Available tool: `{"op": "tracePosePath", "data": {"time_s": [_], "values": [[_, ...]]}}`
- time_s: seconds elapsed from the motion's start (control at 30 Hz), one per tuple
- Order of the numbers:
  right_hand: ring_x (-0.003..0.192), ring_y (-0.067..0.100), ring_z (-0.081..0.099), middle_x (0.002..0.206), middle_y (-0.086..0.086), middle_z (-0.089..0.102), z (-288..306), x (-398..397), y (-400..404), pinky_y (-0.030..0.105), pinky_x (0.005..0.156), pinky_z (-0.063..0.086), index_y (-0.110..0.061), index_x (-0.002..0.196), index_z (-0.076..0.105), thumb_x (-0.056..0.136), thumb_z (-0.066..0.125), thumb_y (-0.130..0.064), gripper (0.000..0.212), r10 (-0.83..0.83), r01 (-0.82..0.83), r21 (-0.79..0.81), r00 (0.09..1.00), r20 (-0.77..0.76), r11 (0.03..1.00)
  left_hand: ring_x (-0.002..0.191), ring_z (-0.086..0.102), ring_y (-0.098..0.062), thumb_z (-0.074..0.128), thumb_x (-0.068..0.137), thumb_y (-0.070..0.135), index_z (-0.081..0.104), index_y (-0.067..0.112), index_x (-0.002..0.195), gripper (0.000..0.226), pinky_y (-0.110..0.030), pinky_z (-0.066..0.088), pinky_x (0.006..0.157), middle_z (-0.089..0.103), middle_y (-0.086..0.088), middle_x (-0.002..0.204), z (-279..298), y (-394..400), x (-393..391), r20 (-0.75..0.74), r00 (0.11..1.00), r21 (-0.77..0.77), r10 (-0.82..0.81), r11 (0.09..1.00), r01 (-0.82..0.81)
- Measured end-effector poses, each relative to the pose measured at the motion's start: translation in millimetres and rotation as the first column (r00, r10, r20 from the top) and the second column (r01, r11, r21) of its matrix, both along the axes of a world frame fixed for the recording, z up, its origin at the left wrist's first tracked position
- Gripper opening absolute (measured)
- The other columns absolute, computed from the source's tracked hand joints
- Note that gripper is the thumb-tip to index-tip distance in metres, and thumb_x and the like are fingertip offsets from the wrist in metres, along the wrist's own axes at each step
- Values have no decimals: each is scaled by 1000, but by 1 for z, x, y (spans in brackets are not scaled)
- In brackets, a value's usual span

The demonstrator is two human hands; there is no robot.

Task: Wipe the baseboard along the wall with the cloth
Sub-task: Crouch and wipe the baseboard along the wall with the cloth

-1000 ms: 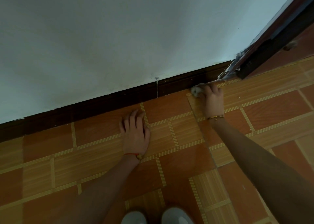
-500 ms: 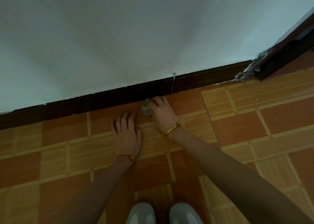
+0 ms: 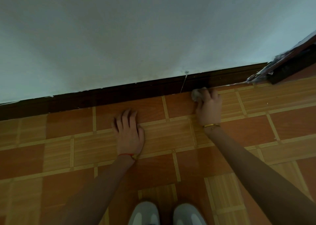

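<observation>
The baseboard (image 3: pixel 136 92), a dark brown strip, runs along the foot of the pale wall (image 3: pixel 136 28), rising from the left toward the door frame (image 3: pixel 290 60) at the far right. A crumpled grey cloth (image 3: pixel 197 94) is gripped in the curled fingers of the right hand (image 3: pixel 209 107) and is held against the lower edge of the baseboard, where it meets the tiled floor (image 3: pixel 171 156). A gold bracelet (image 3: pixel 211 125) is worn on that wrist. The left hand (image 3: pixel 129 132) is laid palm-down on the floor, fingers lightly spread, nearer than the baseboard and apart from it; a red cord (image 3: pixel 127 155) is seen at its wrist. Two grey shoes (image 3: pixel 166 214) are visible at the near edge.
</observation>
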State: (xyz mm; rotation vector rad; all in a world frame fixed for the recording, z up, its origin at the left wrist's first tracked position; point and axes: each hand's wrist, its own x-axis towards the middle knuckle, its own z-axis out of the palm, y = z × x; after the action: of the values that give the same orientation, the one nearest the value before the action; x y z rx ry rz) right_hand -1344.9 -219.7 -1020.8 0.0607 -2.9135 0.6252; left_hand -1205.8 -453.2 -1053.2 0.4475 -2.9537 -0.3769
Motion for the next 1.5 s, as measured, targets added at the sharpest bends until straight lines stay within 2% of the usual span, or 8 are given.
{"op": "tracePosePath", "data": {"time_s": [0.3,0.47,0.6,0.77,0.93,1.2,1.4,1.5], "values": [[95,36,54,108,19,58,-2,32,-99,42,84,51,-4,106,65,71,67,6,36,550,-551,-32,835,-26,834,130,44,-37,39,92,28,51,11,137,49,-58,24,115,47,-13,144,2,0,0,4,1000,-13,-5,1000,5],[101,17,51,116,12,51,17,39,-69,19,81,44,-6,114,59,87,62,-7,27,70,-105,-431,993,-98,896,131,43,-36,39,93,29,51,11,137,50,-58,24,116,47,-12,144,3,0,2,15,1000,-16,-7,1000,7],[98,-1,46,118,15,47,43,18,-51,4,84,41,-2,111,54,87,63,-6,26,-270,83,-606,937,-224,791,130,42,-36,39,93,28,51,11,138,49,-60,25,114,46,-12,144,3,1,1,11,1000,-6,-4,1000,4],[106,16,52,120,13,44,43,12,-79,10,82,49,-5,107,55,80,69,-3,31,-207,38,-598,954,-216,800,132,41,-36,38,93,28,50,12,139,50,-59,23,116,45,-12,145,2,1,1,4,1000,5,-5,1000,5],[105,21,51,117,10,43,29,28,-105,35,82,53,-7,107,58,80,69,-4,30,202,-289,-450,952,-232,845,131,41,-37,40,92,27,50,12,137,49,-59,23,116,46,-13,143,2,1,1,-7,1000,-5,-8,1000,8],[103,16,50,116,18,48,41,-3,-46,0,83,38,-3,102,60,79,65,1,24,-336,155,-588,918,-211,794,131,43,-36,40,93,27,50,12,138,48,-57,20,118,46,-11,144,2,-1,1,-14,1000,27,-10,1000,11],[105,14,49,118,15,45,36,3,-50,8,85,44,-5,105,58,78,66,-1,28,-168,19,-502,953,-254,865,132,43,-36,42,92,26,50,12,138,49,-58,20,117,46,-12,144,3,0,0,0,1000,28,-3,1000,3],[109,19,49,120,11,43,28,18,-82,27,87,52,-9,107,58,78,69,-2,32,69,-159,-424,973,-219,891,133,42,-36,42,92,27,51,12,137,48,-59,21,117,46,-12,144,2,0,1,-11,1000,20,-7,1000,8]]}}
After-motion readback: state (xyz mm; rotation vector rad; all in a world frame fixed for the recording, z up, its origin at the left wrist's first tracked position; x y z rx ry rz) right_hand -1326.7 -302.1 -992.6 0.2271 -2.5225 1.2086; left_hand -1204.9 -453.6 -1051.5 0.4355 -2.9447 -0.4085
